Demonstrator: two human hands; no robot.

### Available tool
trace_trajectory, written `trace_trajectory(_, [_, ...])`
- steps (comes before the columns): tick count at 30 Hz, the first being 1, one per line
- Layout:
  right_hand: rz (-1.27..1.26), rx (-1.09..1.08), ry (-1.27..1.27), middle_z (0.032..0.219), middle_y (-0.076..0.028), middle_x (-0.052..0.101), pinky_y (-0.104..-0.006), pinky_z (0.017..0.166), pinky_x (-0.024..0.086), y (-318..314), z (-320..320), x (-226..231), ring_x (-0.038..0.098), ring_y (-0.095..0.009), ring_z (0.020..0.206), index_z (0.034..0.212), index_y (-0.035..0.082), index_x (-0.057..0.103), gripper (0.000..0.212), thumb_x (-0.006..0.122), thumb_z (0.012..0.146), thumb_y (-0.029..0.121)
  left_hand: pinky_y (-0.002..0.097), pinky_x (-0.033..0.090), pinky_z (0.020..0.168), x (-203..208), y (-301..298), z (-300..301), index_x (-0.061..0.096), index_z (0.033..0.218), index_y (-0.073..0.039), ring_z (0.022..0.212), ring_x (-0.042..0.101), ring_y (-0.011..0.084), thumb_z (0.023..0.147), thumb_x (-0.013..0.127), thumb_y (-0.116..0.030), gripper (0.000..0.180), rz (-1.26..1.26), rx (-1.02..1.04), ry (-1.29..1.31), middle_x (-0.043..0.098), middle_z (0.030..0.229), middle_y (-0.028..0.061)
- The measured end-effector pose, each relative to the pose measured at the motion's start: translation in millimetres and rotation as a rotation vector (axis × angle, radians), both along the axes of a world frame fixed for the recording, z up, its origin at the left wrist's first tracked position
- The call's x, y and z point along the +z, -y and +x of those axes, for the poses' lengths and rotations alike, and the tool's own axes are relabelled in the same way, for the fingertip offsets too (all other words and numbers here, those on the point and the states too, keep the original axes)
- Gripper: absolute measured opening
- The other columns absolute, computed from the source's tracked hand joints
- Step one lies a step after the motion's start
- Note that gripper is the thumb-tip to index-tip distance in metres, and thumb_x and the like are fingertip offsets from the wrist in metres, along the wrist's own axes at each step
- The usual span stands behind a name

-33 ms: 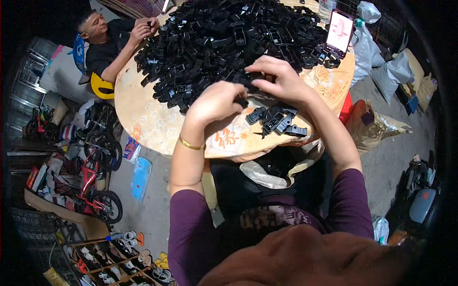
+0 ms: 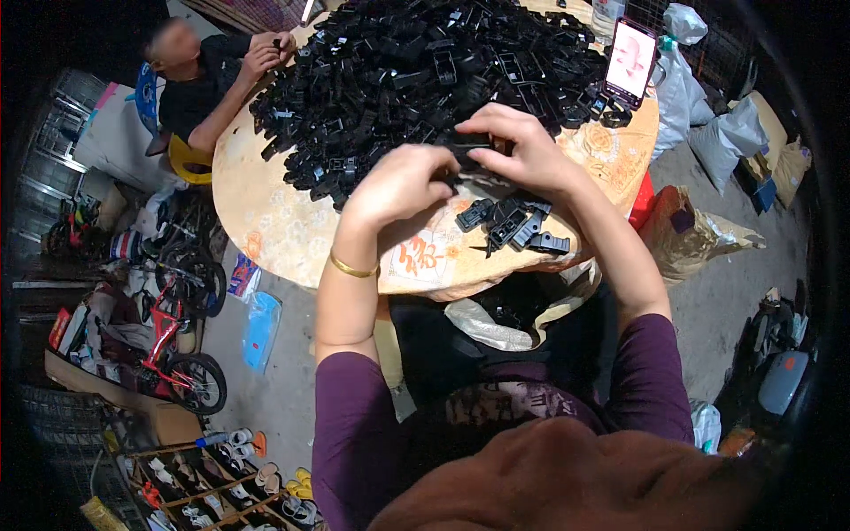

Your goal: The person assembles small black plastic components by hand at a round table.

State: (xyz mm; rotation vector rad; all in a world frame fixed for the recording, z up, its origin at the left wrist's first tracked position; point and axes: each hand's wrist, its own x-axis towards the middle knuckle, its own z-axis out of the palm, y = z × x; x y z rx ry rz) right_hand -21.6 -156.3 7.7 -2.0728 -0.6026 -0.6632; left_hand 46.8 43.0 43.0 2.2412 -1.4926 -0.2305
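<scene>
A large heap of small black plastic parts (image 2: 398, 80), some with frame-like openings, covers much of the round table. At its near edge, my left hand (image 2: 403, 186) has its fingers curled in, with a gold bangle at the wrist. What those fingers hold is hidden. Facing it, my right hand (image 2: 522, 150) is bent round a dark plastic part (image 2: 476, 140) between thumb and fingers, mostly lost against the heap. Close below my right hand lies a small group of separate black plastic parts (image 2: 509, 223) on the tablecloth.
A phone (image 2: 630, 62) with a lit screen stands at the table's right edge. Another person (image 2: 208, 88) sits at the left, hands at the heap. White sacks (image 2: 728, 137) stand right. A red bicycle (image 2: 168, 332) and shoe rack (image 2: 212, 487) are left.
My left hand's fingers have shifted slightly up and toward my right hand. My right hand stays almost in place.
</scene>
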Motion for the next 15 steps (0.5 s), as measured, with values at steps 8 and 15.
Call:
trace_trajectory(8, [-0.058, -0.088, 0.14, 0.086, -0.011, 0.059, -0.0314, 0.066, 0.048, -2.7, 1.4, -6.8, 0.058, -0.024, 0.074, 0.107, 0.005, 0.059, 0.037, 0.068, 0.071, 0.008, 0.0197, 0.049, 0.056, -4.8, 12.4, 8.3, 0.049, 0.121, -0.001, 0.068, 0.059, 0.0107, 0.089, 0.048, -0.004, 0.032, -0.592, 0.207, -0.745, 0.056, 0.093, 0.0071])
trace_trajectory(15, [0.009, -0.081, 0.172, 0.085, -0.012, 0.06, -0.0307, 0.063, 0.049, -0.2, 3.7, -11.0, 0.06, -0.024, 0.073, 0.103, 0.002, 0.06, 0.033, 0.07, 0.072, 0.01, 0.0191, 0.045, 0.053, -6.3, 23.4, 1.5, 0.054, 0.115, 0.002, 0.061, 0.053, 0.0059, 0.086, 0.058, -0.01, 0.031, -0.461, 0.218, -0.715, 0.061, 0.08, 0.0029])
